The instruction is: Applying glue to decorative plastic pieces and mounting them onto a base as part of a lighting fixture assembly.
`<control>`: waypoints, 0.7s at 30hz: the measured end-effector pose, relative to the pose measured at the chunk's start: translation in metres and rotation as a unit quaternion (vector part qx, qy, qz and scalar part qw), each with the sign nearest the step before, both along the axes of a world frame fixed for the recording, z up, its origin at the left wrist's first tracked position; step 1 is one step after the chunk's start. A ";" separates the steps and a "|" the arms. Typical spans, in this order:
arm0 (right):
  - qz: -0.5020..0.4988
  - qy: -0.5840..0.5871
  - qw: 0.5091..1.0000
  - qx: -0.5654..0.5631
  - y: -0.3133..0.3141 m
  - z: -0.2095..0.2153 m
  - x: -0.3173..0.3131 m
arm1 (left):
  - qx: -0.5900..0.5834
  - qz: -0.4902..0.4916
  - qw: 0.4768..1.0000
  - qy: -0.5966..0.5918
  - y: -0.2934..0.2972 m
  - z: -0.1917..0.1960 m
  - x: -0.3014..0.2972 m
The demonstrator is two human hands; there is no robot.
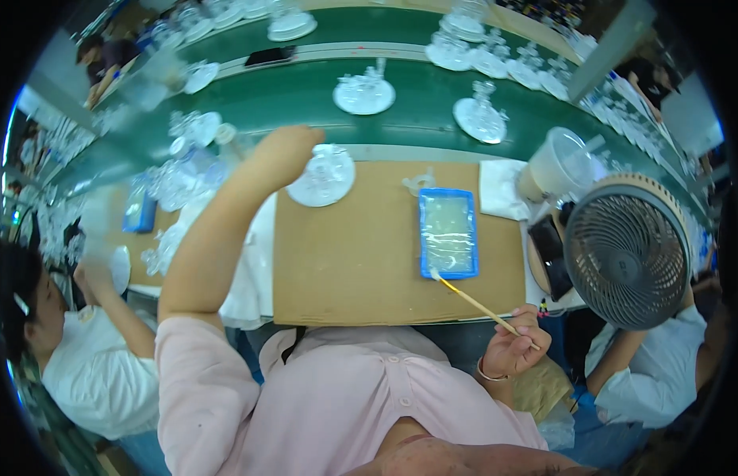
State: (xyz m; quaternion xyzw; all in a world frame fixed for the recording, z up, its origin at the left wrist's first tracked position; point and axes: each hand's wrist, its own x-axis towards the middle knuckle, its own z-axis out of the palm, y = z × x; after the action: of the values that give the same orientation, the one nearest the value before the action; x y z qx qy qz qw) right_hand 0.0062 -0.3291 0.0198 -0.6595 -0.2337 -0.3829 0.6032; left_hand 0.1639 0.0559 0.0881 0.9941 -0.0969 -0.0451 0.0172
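My left hand (pixel 283 155) is stretched forward to the far edge of the brown cardboard mat (pixel 361 262) and touches a clear glass piece on a round white disc (pixel 325 176); whether the fingers grip it is hidden. My right hand (pixel 516 343) is near my body at the bench's front edge and holds a thin wooden stick brush (pixel 480 305). The brush tip rests at the near corner of a blue rectangular tray (pixel 448 232) that holds a clear, shiny liquid.
A green conveyor belt (pixel 417 111) runs behind the mat and carries several glass pieces on discs. A round fan (pixel 627 250), a translucent plastic cup (pixel 555 165) and a white cloth (pixel 500 189) stand at the right. Other people sit on both sides.
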 end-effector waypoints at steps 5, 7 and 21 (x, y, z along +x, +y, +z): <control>0.011 0.009 1.000 -0.016 0.002 -0.002 -0.005 | -0.077 -0.024 0.987 -0.136 0.009 -0.004 -0.019; 0.022 0.010 1.000 -0.015 0.003 -0.001 -0.008 | -0.078 -0.021 0.994 -0.077 0.017 0.003 -0.026; 0.021 0.015 0.999 -0.035 0.009 0.014 -0.023 | -0.060 0.156 0.970 -0.179 0.094 0.048 0.046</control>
State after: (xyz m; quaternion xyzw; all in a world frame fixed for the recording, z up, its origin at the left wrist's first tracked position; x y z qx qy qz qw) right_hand -0.0164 -0.3196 0.0334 -0.6809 -0.2515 -0.3515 0.5913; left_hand 0.2095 0.1494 0.1360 0.9860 0.0554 0.1430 0.0658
